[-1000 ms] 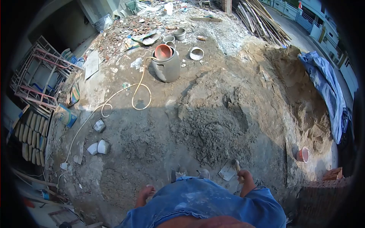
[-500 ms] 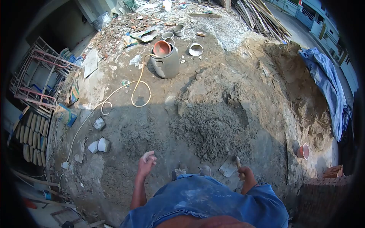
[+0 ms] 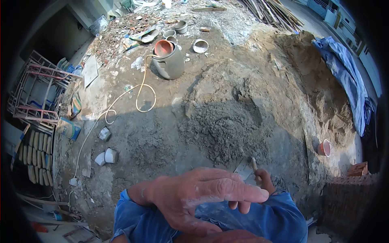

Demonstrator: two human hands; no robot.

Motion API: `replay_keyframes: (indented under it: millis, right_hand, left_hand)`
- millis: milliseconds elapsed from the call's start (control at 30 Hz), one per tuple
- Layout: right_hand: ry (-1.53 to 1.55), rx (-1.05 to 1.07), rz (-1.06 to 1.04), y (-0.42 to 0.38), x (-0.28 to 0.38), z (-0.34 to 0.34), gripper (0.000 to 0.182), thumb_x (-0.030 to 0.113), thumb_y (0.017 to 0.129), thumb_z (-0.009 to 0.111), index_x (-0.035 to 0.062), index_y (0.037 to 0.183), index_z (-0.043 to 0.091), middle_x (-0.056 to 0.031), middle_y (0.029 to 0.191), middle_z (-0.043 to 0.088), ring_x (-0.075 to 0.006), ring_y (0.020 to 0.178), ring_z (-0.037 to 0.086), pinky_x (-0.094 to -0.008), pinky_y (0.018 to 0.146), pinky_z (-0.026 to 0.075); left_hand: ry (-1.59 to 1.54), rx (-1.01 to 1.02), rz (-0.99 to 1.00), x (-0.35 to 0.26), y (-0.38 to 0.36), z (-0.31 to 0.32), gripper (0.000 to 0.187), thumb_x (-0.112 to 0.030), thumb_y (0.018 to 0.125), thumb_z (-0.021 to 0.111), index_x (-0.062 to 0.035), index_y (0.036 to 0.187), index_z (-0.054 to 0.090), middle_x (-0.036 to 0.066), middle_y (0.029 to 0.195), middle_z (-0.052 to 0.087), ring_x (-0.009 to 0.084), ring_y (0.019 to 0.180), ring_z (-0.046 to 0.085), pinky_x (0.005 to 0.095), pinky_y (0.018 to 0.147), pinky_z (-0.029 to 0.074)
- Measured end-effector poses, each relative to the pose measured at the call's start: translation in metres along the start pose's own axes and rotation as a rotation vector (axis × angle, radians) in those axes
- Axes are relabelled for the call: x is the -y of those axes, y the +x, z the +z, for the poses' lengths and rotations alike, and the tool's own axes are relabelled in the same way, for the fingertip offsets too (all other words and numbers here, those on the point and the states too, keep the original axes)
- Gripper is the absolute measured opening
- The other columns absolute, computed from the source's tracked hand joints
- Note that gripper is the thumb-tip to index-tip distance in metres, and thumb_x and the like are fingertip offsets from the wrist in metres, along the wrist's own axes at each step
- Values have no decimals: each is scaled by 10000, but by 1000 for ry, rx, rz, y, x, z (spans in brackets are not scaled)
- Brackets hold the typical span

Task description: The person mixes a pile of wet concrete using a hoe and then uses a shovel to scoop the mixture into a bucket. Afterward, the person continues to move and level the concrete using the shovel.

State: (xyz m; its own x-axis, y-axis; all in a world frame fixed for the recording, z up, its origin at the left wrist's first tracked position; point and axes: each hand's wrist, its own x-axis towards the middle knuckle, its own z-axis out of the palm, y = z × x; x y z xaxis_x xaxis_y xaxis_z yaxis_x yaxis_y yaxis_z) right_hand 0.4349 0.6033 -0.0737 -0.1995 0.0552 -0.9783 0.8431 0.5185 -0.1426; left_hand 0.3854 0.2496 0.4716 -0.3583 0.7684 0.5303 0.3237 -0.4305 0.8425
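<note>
My left hand [image 3: 202, 196] is raised close to the camera at the lower middle, its fingers stretched to the right and the thumb apart below, with nothing held. Farther right and lower down, my right hand [image 3: 264, 179] is wrapped round the handle of a trowel [image 3: 244, 169]. The trowel's flat blade lies at the near edge of a heap of wet grey mortar [image 3: 227, 131], partly hidden behind my left hand.
A grey barrel [image 3: 170, 67] with an orange bucket [image 3: 163, 48] and a hose [image 3: 142, 91] stands beyond. White blocks [image 3: 110, 155] lie left. Right are a small red bucket [image 3: 324, 148], bricks [image 3: 357, 169], a sand pile [image 3: 324, 93] and a blue tarp [image 3: 344, 73].
My left hand has come up and to the right, from low beside my body to close in front of the camera. My right hand still holds the trowel, slightly higher in view.
</note>
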Motion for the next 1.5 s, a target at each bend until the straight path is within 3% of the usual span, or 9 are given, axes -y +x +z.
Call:
replay_keyframes:
  millis: [233, 433, 533, 667, 700, 733, 867, 1233, 1500]
  right_hand:
    - [39, -92, -50, -3, -8, 4, 314, 224, 871, 502, -33, 1042, 559, -138, 809, 663, -256, 657, 654, -418, 619, 514]
    - [109, -143, 6, 36, -21, 7, 314, 254, 880, 482, -9, 1008, 595, -120, 778, 666, -238, 656, 651, -410, 602, 504]
    - [61, -133, -5, 35, -20, 2, 326, 266, 882, 489, -7, 1038, 574, -127, 792, 662, -242, 660, 650, -407, 601, 502]
    - [106, -39, -21, 35, -21, -8, 325, 246, 872, 516, -6, 1076, 549, -137, 801, 658, -256, 660, 645, -418, 603, 501]
    - [110, -42, -23, 41, -22, -10, 325, 246, 872, 516, -6, 1076, 549, -137, 801, 658, -256, 660, 645, -418, 603, 501]
    - [97, -58, -34, 59, -28, -10, 312, 227, 865, 528, -8, 1068, 554, -138, 799, 657, -261, 657, 644, -424, 602, 500]
    - [270, -100, 35, 10, -17, -6, 283, 190, 848, 557, -1, 1056, 571, -140, 792, 657, -265, 652, 644, -431, 595, 499]
    - [207, -152, 19, 3, -10, -7, 307, 181, 825, 573, -39, 1040, 577, -144, 767, 665, -257, 653, 662, -406, 583, 510]
    - [266, -123, 45, -14, -16, -5, 305, 214, 853, 548, -15, 1053, 555, -140, 749, 656, -256, 637, 648, -422, 576, 503]
  left_hand:
    - [-46, -249, -177, 22, -16, -11, 773, -394, 776, 671, 87, 1292, 356, 152, 946, 570, 198, 816, 567, 324, 699, 463]
    - [732, -356, -1205, 139, -156, -48, 579, -222, 807, 593, 10, 1298, 393, 136, 926, 587, 191, 778, 595, 318, 753, 467]
    - [530, -494, -1491, 224, -363, -47, 513, -205, 814, 576, 22, 1252, 439, 194, 995, 624, 287, 936, 609, 348, 829, 454]
    - [164, -1071, -1899, 193, -449, 37, 402, -320, 831, 552, -32, 1111, 538, 116, 883, 628, 236, 757, 602, 407, 640, 490]
    - [519, -341, -1826, 233, -588, 58, 400, -329, 842, 532, -35, 1113, 526, 107, 877, 624, 242, 756, 603, 407, 644, 490]
    - [996, 232, -1539, 218, -566, 68, 398, -338, 853, 512, -39, 1116, 514, 97, 870, 620, 249, 754, 604, 407, 648, 490]
    - [655, -230, -1787, 215, -618, 107, 379, -323, 859, 510, -48, 1119, 510, 92, 881, 616, 245, 758, 605, 399, 648, 490]
    - [-190, -1376, -1527, 206, -463, 36, 309, -268, 880, 504, -108, 1144, 499, 75, 934, 599, 208, 762, 605, 359, 630, 491]
    - [-108, -1268, -1616, 201, -434, 17, 269, -249, 887, 495, -132, 1129, 514, 49, 901, 601, 187, 733, 601, 344, 614, 497]
